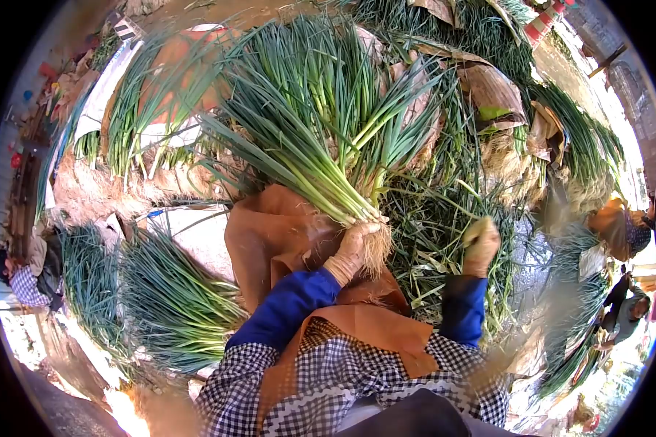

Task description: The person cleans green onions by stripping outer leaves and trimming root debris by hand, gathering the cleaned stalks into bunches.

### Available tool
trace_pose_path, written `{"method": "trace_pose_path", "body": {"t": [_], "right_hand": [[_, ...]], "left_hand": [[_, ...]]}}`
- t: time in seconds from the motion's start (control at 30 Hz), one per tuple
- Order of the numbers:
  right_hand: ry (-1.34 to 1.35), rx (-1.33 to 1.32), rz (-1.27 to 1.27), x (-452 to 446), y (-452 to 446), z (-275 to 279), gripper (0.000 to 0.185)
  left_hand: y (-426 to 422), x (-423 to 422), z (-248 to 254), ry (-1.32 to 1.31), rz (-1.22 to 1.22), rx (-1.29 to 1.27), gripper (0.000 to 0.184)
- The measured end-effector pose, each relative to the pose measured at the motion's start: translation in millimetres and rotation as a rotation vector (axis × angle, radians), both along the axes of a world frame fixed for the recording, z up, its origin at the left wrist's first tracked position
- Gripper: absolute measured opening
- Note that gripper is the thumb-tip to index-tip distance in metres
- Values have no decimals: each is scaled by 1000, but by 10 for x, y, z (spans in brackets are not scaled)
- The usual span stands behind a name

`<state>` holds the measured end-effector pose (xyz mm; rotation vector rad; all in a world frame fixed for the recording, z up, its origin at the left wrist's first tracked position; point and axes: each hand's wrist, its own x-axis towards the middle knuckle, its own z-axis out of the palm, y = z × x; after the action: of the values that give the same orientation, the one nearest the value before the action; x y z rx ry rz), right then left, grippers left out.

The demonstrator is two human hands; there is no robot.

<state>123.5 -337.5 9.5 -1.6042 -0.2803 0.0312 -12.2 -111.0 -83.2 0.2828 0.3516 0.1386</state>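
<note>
A bunch of green onions (pixel 321 156) lies fanned out ahead of me, its leaves pointing away. My left hand (pixel 351 253) is closed round the white, rooted end, and pale roots (pixel 376 251) hang beside the fingers. Off to the right, my right hand (pixel 481 246) has its fingers curled together; a thin yellow-green leaf (pixel 468 211) runs up to the fingertips. The right hand is apart from the bunch, above a heap of loose green leaves (pixel 423 244). A brown apron (pixel 277 233) covers my lap below the left hand.
Bundles of green onions lie at the left (pixel 175 298), upper left (pixel 149 124) and upper right (pixel 576 138). A brown sheet (pixel 492 91) covers some at the back. People sit at the far left (pixel 33 280) and far right (pixel 625 309).
</note>
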Motion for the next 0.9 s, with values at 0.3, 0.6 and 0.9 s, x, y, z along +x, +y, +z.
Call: {"method": "trace_pose_path", "body": {"t": [0.3, 0.6, 0.9], "right_hand": [[-26, -521, 236, 8, 1082, -418, 42], [-290, -811, 466, -284, 1309, -392, 36], [-226, -1760, -48, 167, -276, -454, 25]], "left_hand": [[-46, -22, 87, -50, -14, -78, 36], [-67, -54, -91, 35, -23, -28, 35], [52, -55, 188, -41, 34, -48, 48]]}}
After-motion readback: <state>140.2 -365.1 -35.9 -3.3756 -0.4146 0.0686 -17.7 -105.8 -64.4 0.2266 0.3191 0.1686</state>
